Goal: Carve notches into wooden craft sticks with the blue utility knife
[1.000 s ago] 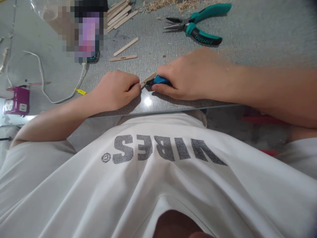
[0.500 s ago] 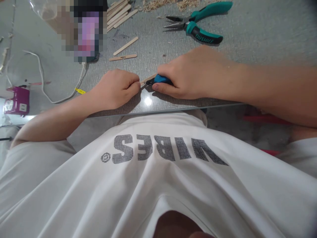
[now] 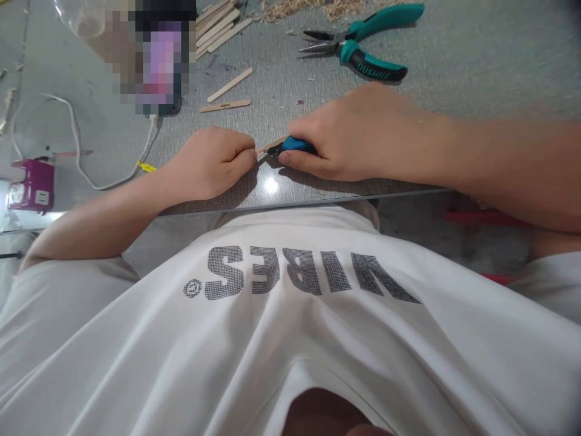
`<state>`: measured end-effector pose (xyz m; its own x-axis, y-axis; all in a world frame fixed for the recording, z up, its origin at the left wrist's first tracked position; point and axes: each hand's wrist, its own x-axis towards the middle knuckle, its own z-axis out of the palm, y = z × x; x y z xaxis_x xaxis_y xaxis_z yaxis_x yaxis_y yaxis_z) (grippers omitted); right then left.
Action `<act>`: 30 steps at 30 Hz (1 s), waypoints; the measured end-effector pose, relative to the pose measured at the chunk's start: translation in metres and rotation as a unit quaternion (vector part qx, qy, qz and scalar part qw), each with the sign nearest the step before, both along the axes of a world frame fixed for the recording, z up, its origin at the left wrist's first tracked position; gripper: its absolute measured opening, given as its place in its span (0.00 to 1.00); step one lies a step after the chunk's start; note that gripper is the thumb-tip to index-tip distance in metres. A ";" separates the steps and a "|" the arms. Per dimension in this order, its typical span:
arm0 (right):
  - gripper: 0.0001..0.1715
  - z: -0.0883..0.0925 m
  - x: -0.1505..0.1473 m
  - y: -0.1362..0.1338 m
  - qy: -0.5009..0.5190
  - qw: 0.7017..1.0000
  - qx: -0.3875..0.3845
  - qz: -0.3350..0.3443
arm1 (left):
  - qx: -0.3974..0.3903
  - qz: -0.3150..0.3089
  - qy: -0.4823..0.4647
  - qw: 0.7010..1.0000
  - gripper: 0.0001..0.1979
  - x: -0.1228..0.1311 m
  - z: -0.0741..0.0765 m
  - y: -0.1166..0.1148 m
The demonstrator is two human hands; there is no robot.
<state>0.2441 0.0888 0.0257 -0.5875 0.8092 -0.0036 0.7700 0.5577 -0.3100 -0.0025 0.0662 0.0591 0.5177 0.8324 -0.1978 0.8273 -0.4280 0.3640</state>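
Observation:
Near the front edge of the table, my left hand [image 3: 220,162] is closed, its thumb and finger pinching one end of a wooden craft stick [image 3: 275,144]. My right hand [image 3: 345,139] wraps round blue-handled cutters [image 3: 297,145], most of the handle hidden in the palm. Their dark jaws lie against the stick, just right of my left fingertips. Whether the jaws are closed on the wood I cannot tell. Beyond my hands lie a plain craft stick [image 3: 230,85] and a notched craft stick [image 3: 225,106].
Teal-handled long-nose pliers [image 3: 363,42] lie spread at the back. Several craft sticks [image 3: 220,24] are piled beside wood shavings [image 3: 313,9]. A pale cable [image 3: 77,139] leads to a blurred-out device. A purple box [image 3: 37,184] is at the left.
Both hands stay nearly in place. The cutters' jaws seem to have turned slightly against the stick; otherwise little differs.

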 end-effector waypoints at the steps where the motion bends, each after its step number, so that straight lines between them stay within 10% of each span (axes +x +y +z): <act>1: 0.34 -0.004 0.002 0.002 0.044 0.999 -0.014 0.003 | -0.002 0.001 -0.006 1.000 0.20 0.000 0.001 -0.001; 6: 0.35 -0.016 0.014 0.010 0.165 0.984 -0.052 0.037 | 0.000 0.010 -0.049 0.999 0.21 -0.001 -0.001 0.000; 17: 0.28 -0.008 0.010 0.008 -0.058 0.996 0.058 0.026 | -0.012 0.098 -0.350 0.931 0.16 -0.021 -0.030 0.026; 24: 0.28 -0.001 0.018 0.031 -0.003 0.995 0.040 0.097 | -0.054 0.080 -0.391 0.915 0.13 -0.016 -0.023 0.018; 30: 0.29 0.013 0.062 0.085 -0.024 0.991 0.084 -0.105 | -0.014 0.028 -0.416 0.909 0.12 -0.019 -0.032 0.020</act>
